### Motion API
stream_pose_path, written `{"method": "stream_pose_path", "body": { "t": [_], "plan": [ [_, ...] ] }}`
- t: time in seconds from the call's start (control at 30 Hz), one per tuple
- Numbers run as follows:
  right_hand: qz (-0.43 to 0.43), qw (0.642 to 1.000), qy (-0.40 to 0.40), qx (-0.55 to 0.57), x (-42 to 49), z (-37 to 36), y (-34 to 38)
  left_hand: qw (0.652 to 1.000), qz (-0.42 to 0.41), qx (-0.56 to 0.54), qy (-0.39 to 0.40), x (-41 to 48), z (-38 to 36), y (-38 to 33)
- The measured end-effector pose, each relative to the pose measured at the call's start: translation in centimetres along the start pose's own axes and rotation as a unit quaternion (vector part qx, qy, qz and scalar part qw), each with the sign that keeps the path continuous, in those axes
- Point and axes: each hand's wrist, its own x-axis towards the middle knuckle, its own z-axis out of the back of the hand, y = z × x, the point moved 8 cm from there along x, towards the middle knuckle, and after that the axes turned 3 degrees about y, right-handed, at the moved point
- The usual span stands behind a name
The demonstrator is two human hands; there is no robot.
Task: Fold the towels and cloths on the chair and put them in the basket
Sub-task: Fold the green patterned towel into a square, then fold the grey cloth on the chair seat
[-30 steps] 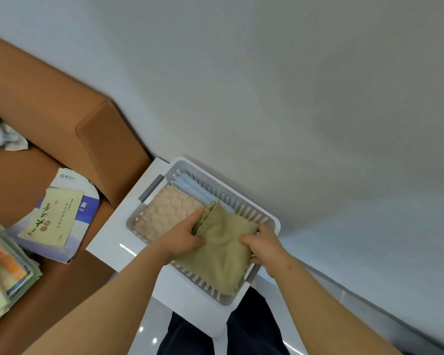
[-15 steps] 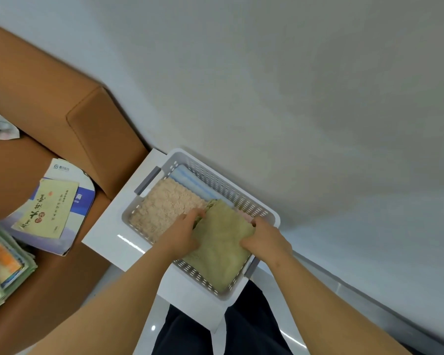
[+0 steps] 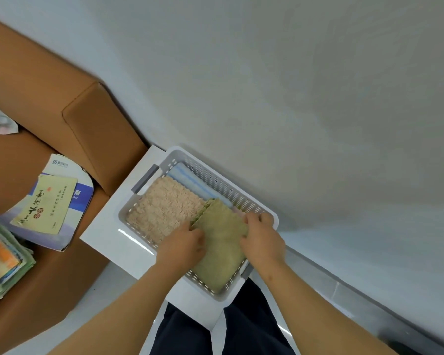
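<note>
Here a folded olive-green terry towel [image 3: 222, 245] is being settled into the near end of the grey perforated plastic basket [image 3: 217, 179], which stands on a small white bench [image 3: 108, 237]. The left hand [image 3: 183, 248] is closed over the towel's left edge, fingers curled onto the cloth, and the right hand [image 3: 262, 239] is curled over its right edge beside the basket rim; whether the fingertips are tucked underneath cannot be told. A folded pinkish-beige nubby cloth [image 3: 166, 208] already lies flat just beside it, and a folded pale blue cloth [image 3: 190, 179] is lined against the far wall. For the step to be done well, the towel should probably be pressed down evenly on both sides, so that its fold is kept square and its edge is laid against the beige cloth rather than over it. The hands are best withdrawn straight upward, lest the layers be dragged open or a corner be caught on the rim.
</note>
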Motion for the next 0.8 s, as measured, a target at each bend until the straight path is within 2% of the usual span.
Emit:
{"method": "stream_pose_path", "body": {
  "t": [0.07, 0.1, 0.33, 0.4, 0.53, 0.8],
  "plan": [
    [0.044, 0.999, 0.03, -0.007, 0.0, -0.9, 1.2, 0.993, 0.019, -0.004, 0.117, -0.3, -2.5, 0.1],
    [0.061, 0.997, 0.043, -0.022, 0.1, -1.5, 1.6, 0.99, 0.028, 0.0, 0.136, -0.4, -3.0, 0.3],
    [0.095, 0.987, 0.055, -0.115, 0.2, -3.2, 1.4, 0.984, 0.033, 0.084, 0.156, -1.2, -3.1, 0.0],
    [0.1, 0.99, 0.05, -0.092, 0.1, -2.8, 1.5, 0.987, 0.039, 0.058, 0.146, -1.3, -2.9, -0.1],
    [0.105, 0.994, 0.024, -0.021, -0.3, -0.8, 1.3, 0.989, 0.076, -0.102, 0.081, -1.0, -0.8, -0.6],
    [0.076, 0.984, -0.017, 0.163, -1.6, 3.6, -0.7, 0.953, 0.078, -0.287, -0.059, -2.5, 4.1, -4.9]
  ]
}}
